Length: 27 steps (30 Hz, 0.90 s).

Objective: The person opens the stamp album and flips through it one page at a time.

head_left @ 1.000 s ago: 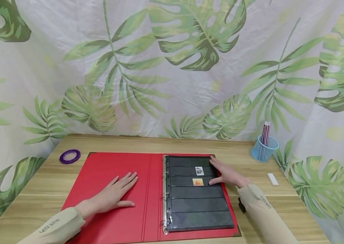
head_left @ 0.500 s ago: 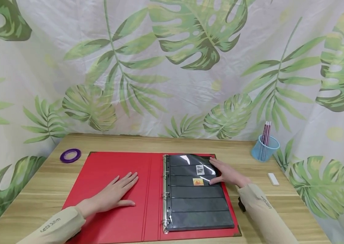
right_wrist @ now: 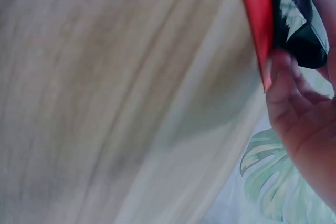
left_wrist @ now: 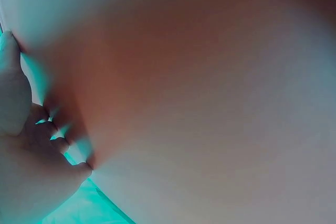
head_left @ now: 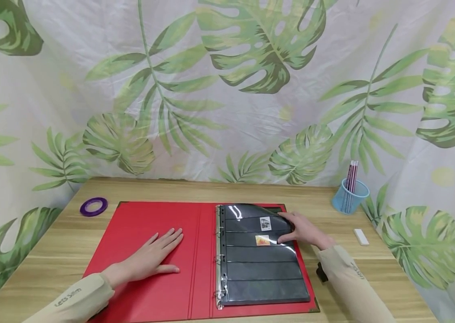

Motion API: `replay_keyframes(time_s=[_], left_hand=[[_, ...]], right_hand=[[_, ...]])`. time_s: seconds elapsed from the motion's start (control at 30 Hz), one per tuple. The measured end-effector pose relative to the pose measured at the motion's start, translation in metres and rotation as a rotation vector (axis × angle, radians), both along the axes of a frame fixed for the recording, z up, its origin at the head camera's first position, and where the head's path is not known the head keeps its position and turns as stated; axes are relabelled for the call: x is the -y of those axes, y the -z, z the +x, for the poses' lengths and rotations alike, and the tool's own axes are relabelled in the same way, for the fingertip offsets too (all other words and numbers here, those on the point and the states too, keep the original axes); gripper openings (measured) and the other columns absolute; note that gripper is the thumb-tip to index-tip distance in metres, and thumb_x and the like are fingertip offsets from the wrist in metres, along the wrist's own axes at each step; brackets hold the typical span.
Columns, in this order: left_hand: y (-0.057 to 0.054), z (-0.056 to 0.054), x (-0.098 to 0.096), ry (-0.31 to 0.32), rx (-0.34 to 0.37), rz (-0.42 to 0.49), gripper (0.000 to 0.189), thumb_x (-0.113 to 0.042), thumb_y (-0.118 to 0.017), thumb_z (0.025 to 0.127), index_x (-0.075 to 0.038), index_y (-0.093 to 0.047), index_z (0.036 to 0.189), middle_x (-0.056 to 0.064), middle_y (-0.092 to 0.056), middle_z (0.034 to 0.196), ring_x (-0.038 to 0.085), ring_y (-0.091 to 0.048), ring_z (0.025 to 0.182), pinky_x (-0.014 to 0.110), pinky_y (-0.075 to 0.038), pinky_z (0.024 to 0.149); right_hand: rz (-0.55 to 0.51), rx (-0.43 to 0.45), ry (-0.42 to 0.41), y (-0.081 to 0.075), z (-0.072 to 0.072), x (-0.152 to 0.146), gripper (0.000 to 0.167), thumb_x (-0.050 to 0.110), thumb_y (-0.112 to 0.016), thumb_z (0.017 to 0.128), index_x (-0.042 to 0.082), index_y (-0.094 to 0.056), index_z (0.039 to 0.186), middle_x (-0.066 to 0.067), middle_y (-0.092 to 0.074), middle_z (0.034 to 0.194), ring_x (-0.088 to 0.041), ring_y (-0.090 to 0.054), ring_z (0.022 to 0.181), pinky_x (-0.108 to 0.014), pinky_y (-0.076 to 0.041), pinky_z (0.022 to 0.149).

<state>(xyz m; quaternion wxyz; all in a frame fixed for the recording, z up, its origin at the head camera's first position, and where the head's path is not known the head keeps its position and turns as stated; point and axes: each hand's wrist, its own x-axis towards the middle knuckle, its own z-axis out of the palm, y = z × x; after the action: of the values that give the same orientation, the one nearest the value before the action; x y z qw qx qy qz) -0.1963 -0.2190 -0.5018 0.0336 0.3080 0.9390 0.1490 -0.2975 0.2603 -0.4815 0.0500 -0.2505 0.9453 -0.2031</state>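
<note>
- Lying spread on the pale wood-grain table (head_left: pixel 41 251), a large red ring binder (head_left: pixel 163 220) has a silver metal ring strip (head_left: pixel 218 260) along its right-hand half.
- That strip holds a black pocket sheet (head_left: pixel 261 255) divided into horizontal rows; its upper outer corner bows upward, with another dark layer showing beneath.
- In the sheet's second row sits a small white-and-grey stamp (head_left: pixel 265 223); just below it, in the third, a yellow-orange stamp (head_left: pixel 263 241).
- The right hand (head_left: pixel 302 229) has a narrow grip, pinching the sheet's outer edge near the top, thumb above and fingers beneath; it hides part of that edge, close to both stamps.
- The left hand (head_left: pixel 150 258) lies flat on the red cover, fingers straight, its grip holding nothing.
- Well apart at the far left of the table rests a flat purple ring (head_left: pixel 93 214).
- Beyond the right hand stand a light-blue mesh cup (head_left: pixel 354 204) of striped pencils (head_left: pixel 351 177) and, nearer, a white rectangular block (head_left: pixel 360 237).
- Near the right beige sleeve (head_left: pixel 348 276) is a small black object (head_left: pixel 322 272), partly hidden.
- Behind everything hangs a leaf-printed cloth (head_left: pixel 247 116).
</note>
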Motion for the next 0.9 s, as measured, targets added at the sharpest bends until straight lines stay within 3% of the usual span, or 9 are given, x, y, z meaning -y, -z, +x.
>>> replay_keyframes(time_s=[0.1,0.3,0.37,0.53,0.63,0.67,0.73,0.8,0.9], left_hand=[[0.0,0.0,0.0,0.004,-0.006,0.001,0.086,-0.059,-0.059,0.092,-0.003,-0.035,0.153,0.017,-0.033,0.161,0.042,-0.031,0.148,0.068,-0.025,0.115],[0.0,-0.001,0.0,0.007,-0.008,0.007,0.086,-0.059,-0.059,0.091,-0.003,-0.035,0.153,0.017,-0.033,0.161,0.042,-0.031,0.148,0.068,-0.025,0.114],[0.0,-0.001,0.0,0.005,-0.006,0.009,0.086,-0.059,-0.059,0.091,-0.003,-0.035,0.153,0.017,-0.033,0.161,0.042,-0.03,0.148,0.068,-0.025,0.115],[-0.002,0.0,0.0,-0.001,0.006,0.013,0.087,-0.059,-0.059,0.091,-0.004,-0.034,0.154,0.017,-0.032,0.161,0.042,-0.03,0.149,0.068,-0.024,0.115],[-0.002,0.001,0.0,0.0,0.013,0.02,0.087,-0.059,-0.059,0.091,-0.003,-0.034,0.153,0.017,-0.032,0.161,0.042,-0.03,0.148,0.069,-0.024,0.115],[-0.002,0.001,0.0,0.001,0.014,0.023,0.087,-0.059,-0.059,0.091,-0.003,-0.034,0.153,0.017,-0.032,0.161,0.042,-0.03,0.148,0.069,-0.024,0.115],[-0.002,0.001,0.0,0.004,0.012,0.027,0.087,-0.059,-0.059,0.091,-0.003,-0.035,0.153,0.018,-0.032,0.161,0.043,-0.03,0.148,0.069,-0.024,0.115],[-0.001,0.001,0.001,0.007,0.007,0.028,0.087,-0.059,-0.059,0.091,-0.003,-0.035,0.153,0.018,-0.033,0.161,0.043,-0.03,0.148,0.069,-0.024,0.114],[0.0,0.0,0.001,0.011,0.0,0.032,0.087,-0.059,-0.059,0.091,-0.002,-0.035,0.153,0.018,-0.033,0.161,0.043,-0.031,0.148,0.069,-0.025,0.114]], right_hand=[[-0.016,0.032,0.006,-0.004,0.001,0.0,0.103,0.046,-0.087,0.071,-0.004,-0.041,0.148,-0.025,-0.062,0.128,-0.032,-0.062,0.111,-0.045,-0.052,0.094],[-0.229,0.225,0.048,-0.015,0.006,-0.003,0.097,0.027,-0.079,0.084,-0.001,-0.021,0.156,-0.035,-0.059,0.119,-0.025,-0.067,0.083,-0.029,-0.053,0.064],[-0.306,0.262,0.049,-0.02,0.008,-0.004,0.093,0.021,-0.076,0.088,0.001,-0.017,0.158,-0.039,-0.05,0.134,-0.024,-0.07,0.088,-0.033,-0.057,0.063],[-0.405,0.303,0.058,-0.038,0.012,-0.001,0.093,0.014,-0.07,0.092,0.001,-0.008,0.159,-0.044,-0.047,0.135,-0.018,-0.069,0.072,-0.044,-0.06,0.061],[-0.408,0.307,0.102,-0.049,0.012,0.004,0.086,0.014,-0.069,0.093,-0.009,-0.013,0.155,-0.037,-0.064,0.118,-0.014,-0.068,0.067,-0.042,-0.06,0.063],[-0.399,0.31,0.12,-0.054,0.013,0.005,0.082,0.014,-0.068,0.093,-0.012,-0.017,0.153,-0.03,-0.071,0.103,-0.012,-0.068,0.067,-0.04,-0.06,0.064],[-0.404,0.338,0.146,-0.063,0.013,0.008,0.06,0.016,-0.066,0.095,-0.014,-0.04,0.139,-0.013,-0.069,0.075,-0.008,-0.065,0.064,-0.035,-0.06,0.065],[-0.42,0.376,0.157,-0.073,0.015,0.01,0.037,0.018,-0.064,0.096,-0.01,-0.055,0.119,0.001,-0.063,0.066,-0.006,-0.066,0.065,-0.033,-0.06,0.068],[-0.509,0.462,0.128,-0.085,0.017,0.011,0.023,0.017,-0.058,0.1,-0.006,-0.056,0.101,0.006,-0.067,0.07,-0.005,-0.069,0.07,-0.03,-0.061,0.071]])
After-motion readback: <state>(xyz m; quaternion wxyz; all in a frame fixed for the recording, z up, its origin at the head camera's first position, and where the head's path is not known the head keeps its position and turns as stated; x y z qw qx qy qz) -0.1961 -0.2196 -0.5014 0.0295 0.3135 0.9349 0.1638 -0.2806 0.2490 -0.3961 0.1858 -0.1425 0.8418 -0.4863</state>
